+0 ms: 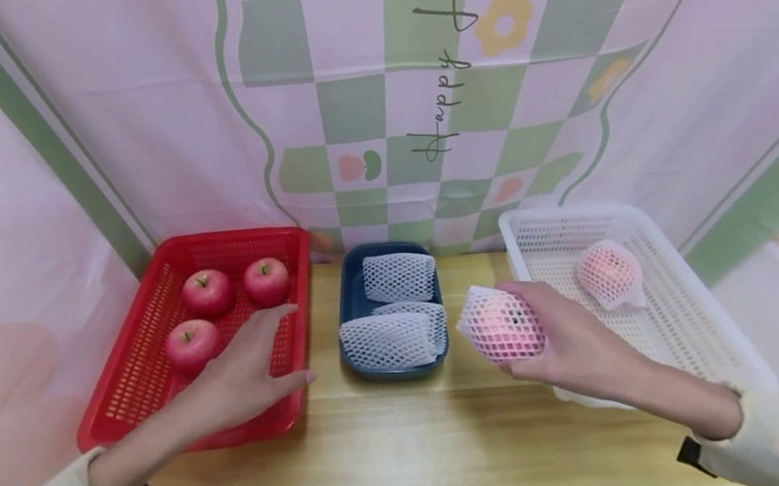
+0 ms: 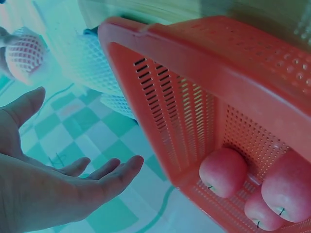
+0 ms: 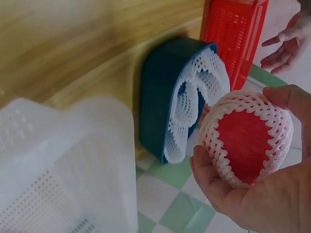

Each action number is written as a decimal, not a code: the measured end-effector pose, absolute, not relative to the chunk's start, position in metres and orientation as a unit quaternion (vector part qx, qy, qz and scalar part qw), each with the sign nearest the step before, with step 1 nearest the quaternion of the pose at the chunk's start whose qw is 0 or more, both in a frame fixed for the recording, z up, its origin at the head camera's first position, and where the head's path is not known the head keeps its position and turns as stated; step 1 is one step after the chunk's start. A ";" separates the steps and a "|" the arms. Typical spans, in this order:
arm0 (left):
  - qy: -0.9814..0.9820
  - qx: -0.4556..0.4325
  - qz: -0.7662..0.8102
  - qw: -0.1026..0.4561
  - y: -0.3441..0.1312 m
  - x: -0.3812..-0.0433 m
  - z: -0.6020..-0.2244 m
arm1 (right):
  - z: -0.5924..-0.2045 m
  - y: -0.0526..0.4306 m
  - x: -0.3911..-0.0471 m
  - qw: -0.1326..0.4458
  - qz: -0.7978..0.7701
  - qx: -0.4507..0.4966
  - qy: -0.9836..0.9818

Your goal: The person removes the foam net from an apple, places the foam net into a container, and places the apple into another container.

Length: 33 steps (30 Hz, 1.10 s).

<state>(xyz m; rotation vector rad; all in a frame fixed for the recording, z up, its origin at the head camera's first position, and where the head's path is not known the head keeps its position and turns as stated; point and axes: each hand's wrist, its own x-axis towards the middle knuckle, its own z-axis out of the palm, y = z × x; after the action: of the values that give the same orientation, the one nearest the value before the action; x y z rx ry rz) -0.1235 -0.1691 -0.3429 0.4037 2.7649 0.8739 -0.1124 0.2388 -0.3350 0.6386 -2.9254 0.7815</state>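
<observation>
In the head view my right hand (image 1: 569,334) grips an apple in a white foam net (image 1: 500,325), between the blue tray and the white basket. The right wrist view shows bare red skin of this netted apple (image 3: 245,145) through the net's open end. Over the right part of the red basket (image 1: 171,249) hovers my left hand (image 1: 245,370), fingers spread and holding nothing. Several bare apples, among them one apple (image 1: 193,346) near the left hand, lie in that basket. Folded foam nets (image 1: 387,340) fill much of the blue tray (image 1: 398,375).
At the right stands a white basket (image 1: 702,294) with another netted apple (image 1: 610,274) inside. All the containers rest on a wooden table (image 1: 386,454). Behind them hangs a checked cloth (image 1: 430,100) with printed lettering.
</observation>
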 end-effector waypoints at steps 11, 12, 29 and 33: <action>0.943 0.155 0.278 0.098 -0.153 -0.110 -0.345 | -0.355 0.230 -0.099 0.025 0.256 0.235 -0.937; 0.944 0.158 0.275 0.096 -0.151 -0.108 -0.345 | -0.357 0.229 -0.098 0.024 0.257 0.236 -0.937; 0.924 0.232 0.298 0.066 -0.129 -0.080 -0.368 | -0.384 0.217 -0.075 -0.001 0.264 0.221 -0.939; 0.912 0.252 0.318 0.065 -0.124 -0.076 -0.378 | -0.393 0.216 -0.071 -0.004 0.265 0.221 -0.938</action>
<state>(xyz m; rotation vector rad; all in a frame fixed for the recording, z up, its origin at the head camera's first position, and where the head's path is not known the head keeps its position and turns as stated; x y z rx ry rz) -0.0759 -0.1237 -0.3781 0.7606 2.7508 0.9589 -0.0709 0.2163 -0.3928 0.6959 -2.9558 0.8356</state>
